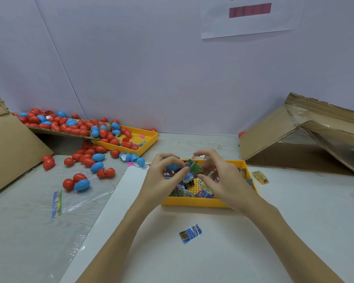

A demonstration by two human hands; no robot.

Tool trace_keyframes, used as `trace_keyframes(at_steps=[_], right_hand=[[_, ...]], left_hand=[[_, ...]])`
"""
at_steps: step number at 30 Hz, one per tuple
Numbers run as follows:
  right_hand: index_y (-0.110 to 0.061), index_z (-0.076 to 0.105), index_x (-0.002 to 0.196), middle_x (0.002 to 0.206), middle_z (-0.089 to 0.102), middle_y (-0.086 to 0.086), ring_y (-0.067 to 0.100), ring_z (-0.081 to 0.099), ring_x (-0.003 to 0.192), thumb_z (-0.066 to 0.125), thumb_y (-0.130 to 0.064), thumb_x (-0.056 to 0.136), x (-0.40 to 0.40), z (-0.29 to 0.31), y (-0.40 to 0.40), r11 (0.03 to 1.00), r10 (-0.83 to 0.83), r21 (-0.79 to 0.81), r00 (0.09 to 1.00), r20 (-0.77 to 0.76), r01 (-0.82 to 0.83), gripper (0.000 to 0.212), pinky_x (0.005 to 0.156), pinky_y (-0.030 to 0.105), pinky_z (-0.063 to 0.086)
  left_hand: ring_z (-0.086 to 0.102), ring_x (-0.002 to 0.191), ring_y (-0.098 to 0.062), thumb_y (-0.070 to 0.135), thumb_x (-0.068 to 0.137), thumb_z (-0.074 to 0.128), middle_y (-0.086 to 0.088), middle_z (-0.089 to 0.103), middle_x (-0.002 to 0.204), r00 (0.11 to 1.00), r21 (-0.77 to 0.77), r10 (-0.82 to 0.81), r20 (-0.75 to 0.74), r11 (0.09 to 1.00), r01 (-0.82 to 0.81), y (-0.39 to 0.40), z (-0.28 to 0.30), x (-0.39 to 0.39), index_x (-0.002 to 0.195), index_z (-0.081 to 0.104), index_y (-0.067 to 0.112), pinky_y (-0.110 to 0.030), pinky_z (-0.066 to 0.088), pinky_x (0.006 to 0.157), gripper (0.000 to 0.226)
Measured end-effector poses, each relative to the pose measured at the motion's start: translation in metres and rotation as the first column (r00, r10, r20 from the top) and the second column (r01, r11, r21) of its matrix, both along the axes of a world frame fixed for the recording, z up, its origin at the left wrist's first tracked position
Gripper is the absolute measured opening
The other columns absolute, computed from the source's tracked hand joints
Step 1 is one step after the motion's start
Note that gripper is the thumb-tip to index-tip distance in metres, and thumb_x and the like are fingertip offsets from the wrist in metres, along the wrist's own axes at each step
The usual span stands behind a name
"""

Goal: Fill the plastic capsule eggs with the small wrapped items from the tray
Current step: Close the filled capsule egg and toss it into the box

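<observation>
Glossy plastic eggs, yellow plastic tray, seemingly foil-wrapped packets, rough cardboard.

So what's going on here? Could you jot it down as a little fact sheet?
left hand: grips a blue egg half
right hand: pinches a green wrapped packet
near tray: yellow, holds wrapped packets
far tray: yellow, holds red and blue eggs
loose eggs: scattered on the table to the left
stray packet: blue, lying before the near tray

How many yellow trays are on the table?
2. One yellow tray of wrapped items sits under both hands; the other lies at back left, with eggs spilling in. Cardboard may hide more.
</observation>
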State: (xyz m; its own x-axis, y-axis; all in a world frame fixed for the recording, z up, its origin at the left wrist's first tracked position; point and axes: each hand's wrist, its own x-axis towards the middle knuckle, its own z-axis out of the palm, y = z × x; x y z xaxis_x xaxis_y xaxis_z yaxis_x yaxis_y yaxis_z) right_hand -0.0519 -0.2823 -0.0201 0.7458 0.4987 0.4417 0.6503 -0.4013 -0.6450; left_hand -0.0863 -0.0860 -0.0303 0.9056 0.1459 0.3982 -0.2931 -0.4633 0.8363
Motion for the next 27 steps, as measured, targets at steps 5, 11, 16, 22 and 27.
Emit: trace_keyframes(at_steps=[5,11,16,22,27], right_hand=[[-0.023,0.068,0.111,0.097,0.070,-0.013,-0.001,0.064,0.095,0.073,-0.025,0.094,-0.002,-0.001,0.001,0.997,-0.030,0.071,0.997,-0.075,0.036,0.018,0.077,0.014,0.052],[-0.018,0.080,0.096,0.080,0.071,-0.012,0.000,0.065,0.075,0.071,-0.022,0.096,0.006,-0.008,-0.001,0.978,-0.160,0.109,0.974,-0.161,0.179,0.010,0.068,0.016,0.048],[-0.019,0.080,0.093,0.080,0.073,-0.011,-0.001,0.066,0.074,0.069,-0.020,0.096,0.013,-0.012,-0.008,0.942,-0.279,0.138,0.942,-0.188,0.307,0.011,0.064,0.009,0.046],[-0.017,0.078,0.086,0.070,0.075,-0.001,0.013,0.064,0.055,0.072,-0.024,0.095,0.013,-0.009,-0.010,0.888,-0.187,0.313,0.886,-0.425,0.338,0.013,0.055,0.024,0.055],[-0.014,0.077,0.086,0.070,0.075,0.001,0.007,0.065,0.057,0.067,-0.034,0.098,0.010,-0.008,-0.004,0.900,-0.141,0.320,0.893,-0.427,0.295,0.025,0.055,0.029,0.053]], left_hand=[[0.060,0.104,-0.012,0.021,0.085,0.081,0.003,0.057,0.111,0.999,0.060,-0.005,0.037,0.998,0.003,-0.001,-0.002,0.000,0.087,0.076,0.020,-0.020,0.053,0.081,0.006],[0.057,0.105,-0.005,0.029,0.082,0.083,0.009,0.058,0.108,0.999,0.047,-0.025,0.025,0.999,0.023,0.000,-0.002,-0.001,0.080,0.075,0.033,-0.015,0.051,0.082,0.009],[0.056,0.106,-0.005,0.029,0.091,0.073,0.008,0.057,0.111,0.999,0.118,-0.038,0.010,0.992,0.037,0.003,-0.003,0.000,0.101,0.071,0.046,-0.013,0.051,0.078,0.019],[0.071,0.087,-0.014,0.013,0.097,0.067,-0.002,0.065,0.111,0.999,0.027,-0.042,-0.009,0.999,0.042,0.002,-0.001,-0.001,0.134,0.051,0.037,-0.023,0.059,0.081,0.047],[0.075,0.091,-0.019,0.015,0.101,0.061,-0.001,0.076,0.105,0.977,-0.288,-0.197,-0.080,0.943,0.167,-0.001,0.005,-0.006,0.120,0.061,0.018,-0.022,0.057,0.079,0.019]])
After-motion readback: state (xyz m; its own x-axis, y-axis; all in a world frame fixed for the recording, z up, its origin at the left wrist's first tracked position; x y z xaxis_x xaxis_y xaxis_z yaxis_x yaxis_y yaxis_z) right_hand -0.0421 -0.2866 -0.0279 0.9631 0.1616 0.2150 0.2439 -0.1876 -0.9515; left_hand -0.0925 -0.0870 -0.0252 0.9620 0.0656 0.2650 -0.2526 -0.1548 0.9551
